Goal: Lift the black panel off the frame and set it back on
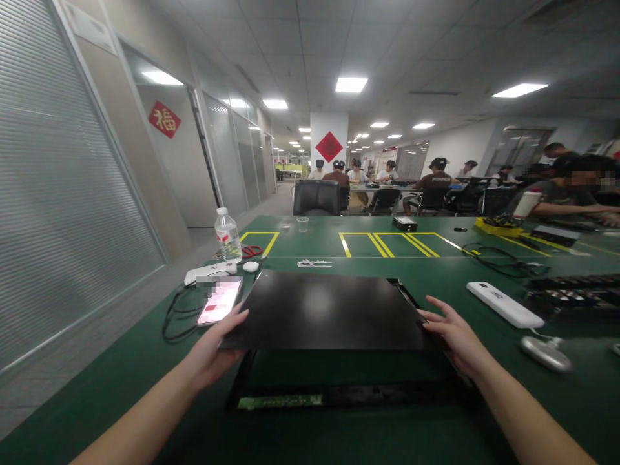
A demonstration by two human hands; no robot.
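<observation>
Head view: we hold dark panel point(320, 323) level-ish over black frame point(378, 393) on green bench point(387, 445). Left hand point(216, 352) — fingers closed on panel's left edge, thumb on top. Right hand point(458, 339) — fingers closed on right edge, one finger stretched clear. Whether far edge touches frame, we cannot tell. Lit phone point(223, 298) lies beyond left hand.

Smooth black panel point(320, 316), gripped between left fingers point(237, 320) and right fingers point(434, 327); open black frame point(368, 392) beneath them.
</observation>
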